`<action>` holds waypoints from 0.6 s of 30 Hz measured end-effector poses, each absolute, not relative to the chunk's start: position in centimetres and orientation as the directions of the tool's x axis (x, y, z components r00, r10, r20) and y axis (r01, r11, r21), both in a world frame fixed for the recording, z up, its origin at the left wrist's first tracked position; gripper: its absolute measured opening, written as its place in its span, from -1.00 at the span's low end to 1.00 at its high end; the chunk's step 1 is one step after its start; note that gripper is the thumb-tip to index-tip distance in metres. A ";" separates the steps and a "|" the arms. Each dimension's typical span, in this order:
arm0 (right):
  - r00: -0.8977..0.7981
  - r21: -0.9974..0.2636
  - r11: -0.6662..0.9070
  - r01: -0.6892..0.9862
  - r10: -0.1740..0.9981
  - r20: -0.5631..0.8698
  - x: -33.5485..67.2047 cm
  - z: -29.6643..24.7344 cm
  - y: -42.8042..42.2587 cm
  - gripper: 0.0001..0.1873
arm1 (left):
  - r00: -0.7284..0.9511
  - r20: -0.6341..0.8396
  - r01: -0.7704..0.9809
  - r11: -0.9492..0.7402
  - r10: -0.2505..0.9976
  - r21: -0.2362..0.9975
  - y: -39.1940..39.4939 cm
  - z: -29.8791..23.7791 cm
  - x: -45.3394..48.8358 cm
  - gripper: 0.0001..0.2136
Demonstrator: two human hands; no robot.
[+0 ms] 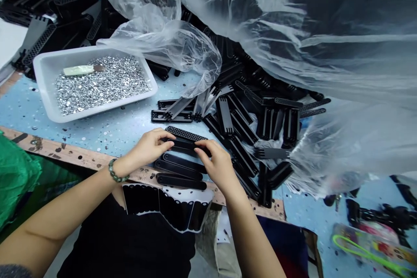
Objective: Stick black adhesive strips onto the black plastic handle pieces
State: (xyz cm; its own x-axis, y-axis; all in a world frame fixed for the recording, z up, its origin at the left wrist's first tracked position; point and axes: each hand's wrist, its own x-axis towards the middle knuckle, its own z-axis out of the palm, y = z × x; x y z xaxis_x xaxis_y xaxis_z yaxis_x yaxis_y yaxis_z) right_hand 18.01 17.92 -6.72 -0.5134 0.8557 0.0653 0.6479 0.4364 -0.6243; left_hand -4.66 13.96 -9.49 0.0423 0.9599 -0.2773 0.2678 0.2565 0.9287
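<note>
Speckled blue workbench (81,134), left hand (146,147) and right hand (218,167) closed on one black strip (184,144)

a speckled pale-blue workbench (55,137) with worn wooden edge (74,159).

- We count 1 left hand (146,147) and 1 right hand (218,167).
- We count 1 black plastic bar (185,145) between those hands.
- We see 1 black mesh-faced strip (184,134) against that bar.
- We count 3 black plastic strips (180,181) lying below them.
- We count 1 white plastic tray (44,82).
- We see 1 pale-handled scoop (80,70) inside.
- We count 1 beaded bracelet (115,171).
</note>
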 end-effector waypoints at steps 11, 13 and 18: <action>-0.414 -0.596 0.248 0.764 0.897 -0.157 16.9 -5.7 19.2 -0.93 | 0.085 -0.226 0.313 0.190 0.970 0.931 13.9 -9.0 -5.1 -0.76; -0.416 -0.578 0.234 0.782 0.887 -0.203 16.7 -5.4 19.5 -0.90 | 0.087 -0.212 0.337 0.172 0.973 0.926 13.8 -9.0 -5.1 -0.77; -0.346 -0.527 0.151 0.836 0.891 -0.295 17.1 -4.7 19.9 -0.78 | 0.079 -0.242 0.324 0.204 0.967 0.924 13.9 -9.0 -5.1 -0.77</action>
State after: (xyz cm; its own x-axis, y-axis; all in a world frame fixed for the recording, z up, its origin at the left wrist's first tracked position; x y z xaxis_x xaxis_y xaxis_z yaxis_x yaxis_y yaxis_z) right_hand 17.07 19.94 -4.74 -0.3464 0.8905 -0.2950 0.8363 0.1506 -0.5272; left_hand -5.06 13.92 -8.96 0.0794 0.9671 -0.2415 0.3242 0.2041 0.9237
